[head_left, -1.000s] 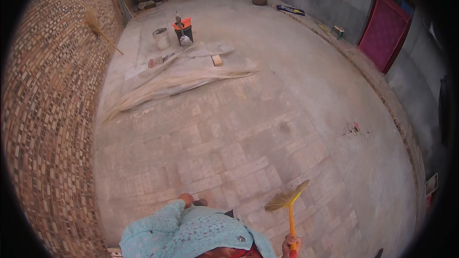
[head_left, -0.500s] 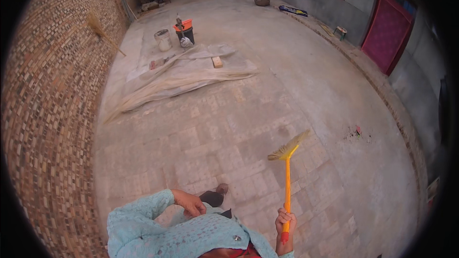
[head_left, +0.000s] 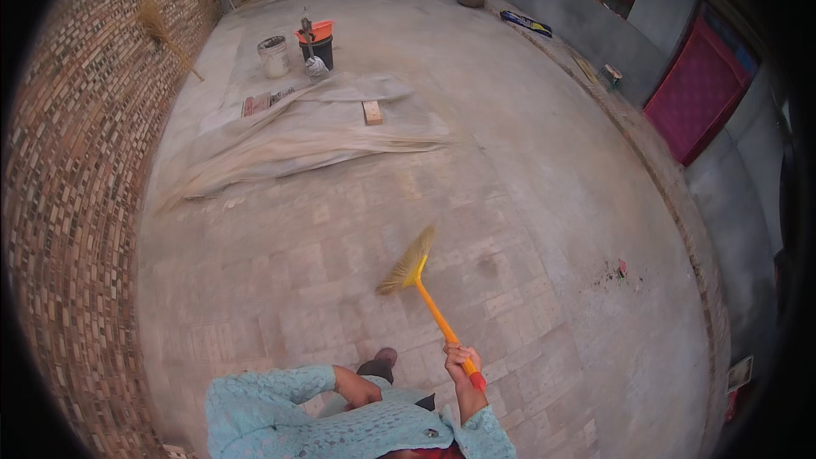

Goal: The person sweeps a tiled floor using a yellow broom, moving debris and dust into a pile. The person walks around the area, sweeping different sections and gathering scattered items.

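My right hand point(head_left: 460, 359) is wrapped round the orange handle of a broom point(head_left: 437, 313), close to its red end cap. The broom reaches out in front of me, its yellow-tan bristles point(head_left: 408, 265) slanting over the brick-paved ground point(head_left: 297, 289). Whether the bristle tips touch the paving is hard to tell. My left hand point(head_left: 360, 390) rests bent in against my front at the waist, by the light blue lace sleeve, and its fingers are hidden. Past it a brown shoe point(head_left: 387, 356) shows on the paving.
Ahead lies a plastic sheet point(head_left: 280, 157) with a brick point(head_left: 372, 113) on it. Behind stand a white bucket point(head_left: 274, 59) and a black bucket point(head_left: 318, 54). Debris point(head_left: 620, 272) lies at right. A brick wall point(head_left: 76, 204) borders the left; another broom point(head_left: 157, 25) leans there.
My right hand has swung the broom leftward, so its head now lies farther left and its handle tilts. My left hand's fingers, visible before, are now tucked out of sight.
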### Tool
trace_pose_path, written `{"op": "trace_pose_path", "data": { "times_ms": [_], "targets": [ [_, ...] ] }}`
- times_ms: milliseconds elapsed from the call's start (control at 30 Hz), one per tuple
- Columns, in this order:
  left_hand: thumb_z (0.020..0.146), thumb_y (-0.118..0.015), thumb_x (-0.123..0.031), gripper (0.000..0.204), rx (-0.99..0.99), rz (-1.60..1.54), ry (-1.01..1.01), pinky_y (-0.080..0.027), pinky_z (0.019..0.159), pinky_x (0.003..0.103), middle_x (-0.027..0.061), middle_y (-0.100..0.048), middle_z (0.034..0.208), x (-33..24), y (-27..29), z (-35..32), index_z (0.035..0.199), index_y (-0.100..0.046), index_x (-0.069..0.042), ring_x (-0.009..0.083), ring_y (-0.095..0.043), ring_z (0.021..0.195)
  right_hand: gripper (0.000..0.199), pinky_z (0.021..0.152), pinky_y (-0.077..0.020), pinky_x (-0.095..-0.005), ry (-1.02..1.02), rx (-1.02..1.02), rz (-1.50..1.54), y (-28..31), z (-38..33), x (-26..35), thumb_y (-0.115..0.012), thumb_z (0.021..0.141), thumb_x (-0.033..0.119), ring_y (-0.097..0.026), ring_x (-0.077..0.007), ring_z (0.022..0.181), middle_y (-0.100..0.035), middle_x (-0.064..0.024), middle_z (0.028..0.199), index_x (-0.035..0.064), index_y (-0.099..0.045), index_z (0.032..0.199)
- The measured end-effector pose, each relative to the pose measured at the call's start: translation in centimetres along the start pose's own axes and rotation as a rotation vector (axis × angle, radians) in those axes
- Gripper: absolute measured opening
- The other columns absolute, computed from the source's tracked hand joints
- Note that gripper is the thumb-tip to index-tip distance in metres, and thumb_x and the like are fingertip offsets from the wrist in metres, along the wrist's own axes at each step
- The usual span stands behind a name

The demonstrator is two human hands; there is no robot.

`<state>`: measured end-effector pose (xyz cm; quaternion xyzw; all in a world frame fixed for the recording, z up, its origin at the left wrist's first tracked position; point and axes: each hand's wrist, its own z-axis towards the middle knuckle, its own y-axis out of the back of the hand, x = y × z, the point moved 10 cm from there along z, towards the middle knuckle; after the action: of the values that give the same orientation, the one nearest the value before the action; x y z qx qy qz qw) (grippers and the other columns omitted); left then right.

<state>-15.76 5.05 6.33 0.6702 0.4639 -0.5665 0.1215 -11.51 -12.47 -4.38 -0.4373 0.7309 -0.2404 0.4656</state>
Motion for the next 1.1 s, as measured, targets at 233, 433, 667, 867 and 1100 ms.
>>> {"op": "trace_pose_path", "data": {
  "times_ms": [233, 433, 667, 867, 1100],
  "targets": [
    [0.064, -0.058, -0.012, 0.018, -0.059, 0.005, 0.058, -0.039, 0.043, 0.025, 0.0012, -0.052, 0.059, -2.6, 3.2, 1.7, 0.077, -0.057, 0.002, 0.0091, -0.048, 0.049, 0.017, 0.039, -0.0395, -0.0181, 0.161, -0.002, 0.193, 4.6, -4.3, 11.0, -0.042, 0.064, -0.003, -0.043, -0.0075, 0.042, -0.039, -0.0059, 0.067, -0.0037, -0.035, 0.079],
    [0.063, -0.063, -0.006, 0.020, -0.189, -0.182, 0.063, -0.042, 0.049, 0.022, -0.0011, -0.057, 0.068, -6.5, 4.1, 2.8, 0.081, -0.059, 0.000, 0.0059, -0.050, 0.060, 0.020, 0.038, -0.0401, -0.0181, 0.289, -0.065, 0.290, 4.3, -17.8, 17.2, -0.042, 0.062, -0.004, -0.043, -0.0077, 0.043, -0.039, -0.0056, 0.066, -0.0036, -0.034, 0.081],
    [0.061, -0.063, -0.003, 0.025, 0.053, -0.123, 0.168, -0.043, 0.052, 0.022, -0.0005, -0.058, 0.072, -5.8, 5.1, 7.7, 0.086, -0.058, 0.000, 0.0058, -0.051, 0.063, 0.014, 0.038, -0.0387, -0.0189, 0.558, -0.137, 0.101, 4.1, -31.2, 21.5, -0.041, 0.065, -0.002, -0.043, -0.0078, 0.044, -0.040, -0.0049, 0.065, -0.0029, -0.036, 0.078],
    [0.062, -0.063, -0.002, 0.025, -0.019, -0.218, 0.175, -0.043, 0.058, 0.022, -0.0008, -0.058, 0.075, -7.9, 5.9, 8.4, 0.087, -0.058, 0.000, 0.0051, -0.050, 0.067, 0.011, 0.040, -0.0370, -0.0176, 0.701, -0.229, -0.118, 2.2, -33.0, 18.3, -0.042, 0.068, 0.000, -0.041, -0.0056, 0.045, -0.039, -0.0018, 0.062, -0.0021, -0.037, 0.078],
    [0.078, -0.055, -0.015, 0.016, -0.224, -0.136, 0.173, -0.039, 0.067, 0.022, -0.0023, -0.053, 0.077, -7.6, 8.9, 7.5, 0.086, -0.055, -0.001, 0.0059, -0.046, 0.073, 0.041, 0.040, -0.0375, -0.0182, 0.496, -0.013, -0.070, 0.1, -30.1, 12.3, -0.040, 0.070, -0.001, -0.039, -0.0045, 0.045, -0.038, -0.0048, 0.072, 0.0037, -0.037, 0.110]
  ]
}}
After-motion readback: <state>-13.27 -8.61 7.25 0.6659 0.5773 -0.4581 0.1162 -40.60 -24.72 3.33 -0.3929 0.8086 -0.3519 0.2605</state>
